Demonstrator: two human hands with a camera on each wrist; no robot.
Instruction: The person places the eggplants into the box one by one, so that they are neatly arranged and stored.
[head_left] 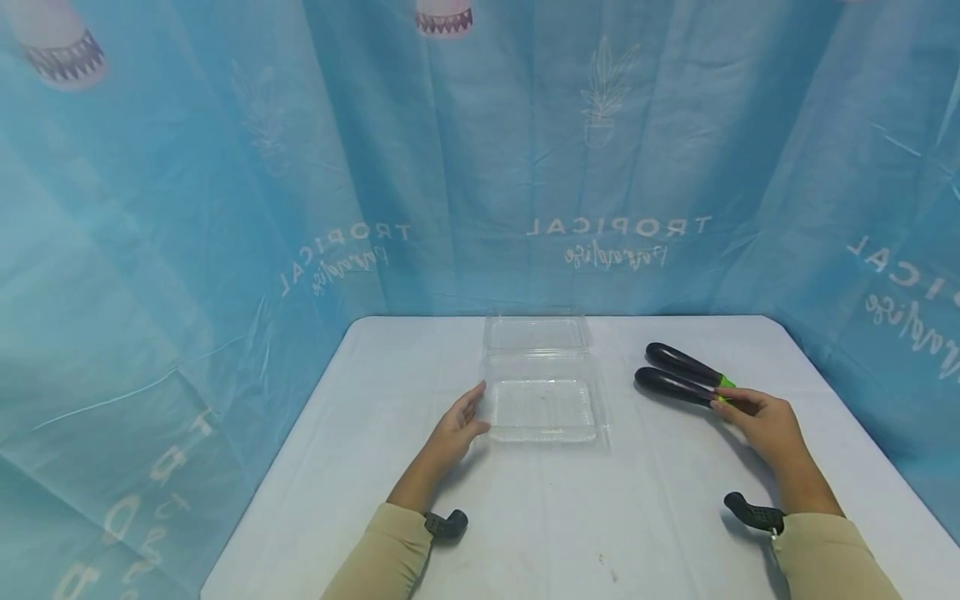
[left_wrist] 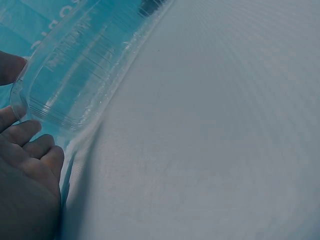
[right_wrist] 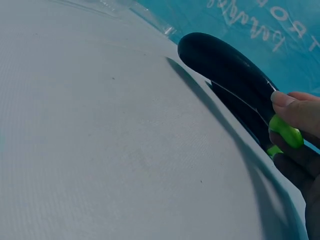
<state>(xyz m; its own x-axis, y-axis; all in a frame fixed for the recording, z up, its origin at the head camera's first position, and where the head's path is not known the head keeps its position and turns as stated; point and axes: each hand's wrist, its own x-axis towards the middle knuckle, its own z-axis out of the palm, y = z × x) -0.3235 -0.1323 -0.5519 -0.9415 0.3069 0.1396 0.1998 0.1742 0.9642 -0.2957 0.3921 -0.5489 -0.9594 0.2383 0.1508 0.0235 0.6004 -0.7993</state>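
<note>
A clear plastic clamshell container (head_left: 543,435) lies with its lid (head_left: 536,335) folded back on the white table. My left hand (head_left: 452,429) is at the container's left side, its thumb and fingers spread along the rim and touching it. In the left wrist view the other fingers bend loosely below the container (left_wrist: 75,75). To the right, my right hand (head_left: 765,425) pinches a dark purple eggplant (head_left: 671,386) by its green stem end (right_wrist: 285,131) between thumb and fingers. A second eggplant (head_left: 678,360) lies just behind it, partly hidden in the right wrist view.
The white cloth-covered table (head_left: 547,517) has rounded back corners. Blue printed curtains (head_left: 480,167) hang behind it and along both sides. A black wrist device is on my left wrist (head_left: 447,525) and another on my right wrist (head_left: 753,512).
</note>
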